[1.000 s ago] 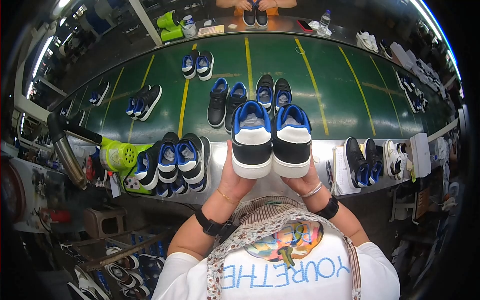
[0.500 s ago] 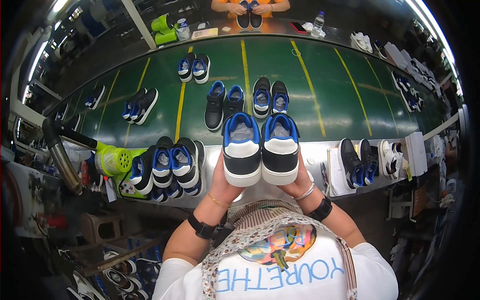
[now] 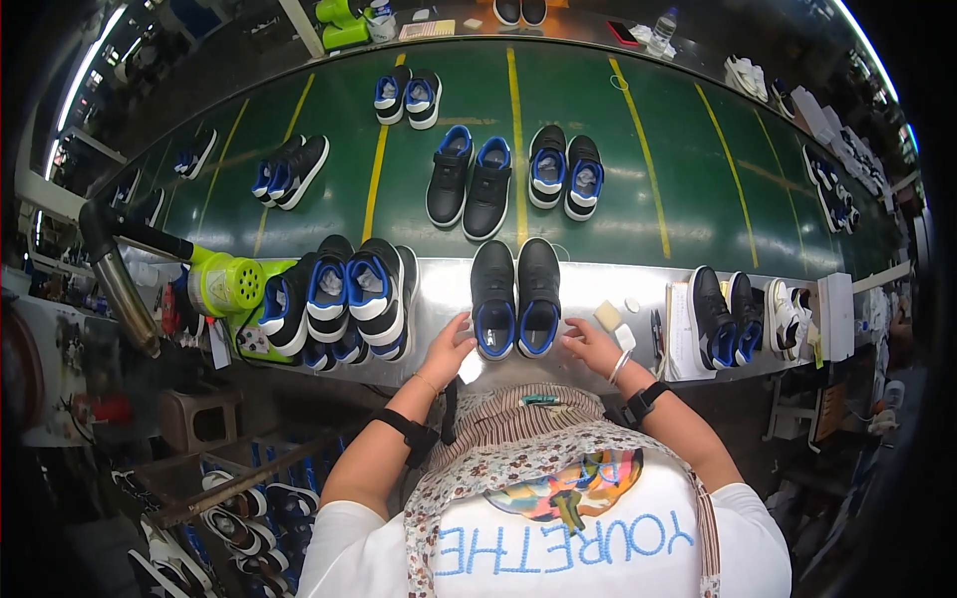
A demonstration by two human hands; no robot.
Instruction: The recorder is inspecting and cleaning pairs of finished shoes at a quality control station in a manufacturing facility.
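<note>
A pair of black sneakers with blue lining (image 3: 516, 299) lies side by side on the metal ledge in front of me, toes pointing away. My left hand (image 3: 449, 351) is beside the left shoe's heel, fingers apart and holding nothing. On the other side, my right hand (image 3: 594, 349) is also open, close to the right shoe's heel. A narrow gap shows between each hand and the shoes. Near my right fingers lie a cream-coloured block (image 3: 607, 316) and a small white piece (image 3: 625, 337).
Stacked sneakers (image 3: 344, 294) and a lime-green blower (image 3: 227, 286) stand left on the ledge. To the right are black sneakers (image 3: 710, 314), white shoes (image 3: 783, 314) and papers. Beyond, a green conveyor belt (image 3: 638, 120) carries several pairs. Shoes on a rack (image 3: 239, 528) are low left.
The pair of sneakers held up between my hands now rests on the ledge, and both hands have let go. My view has shifted, so the opposite worker's hands no longer show.
</note>
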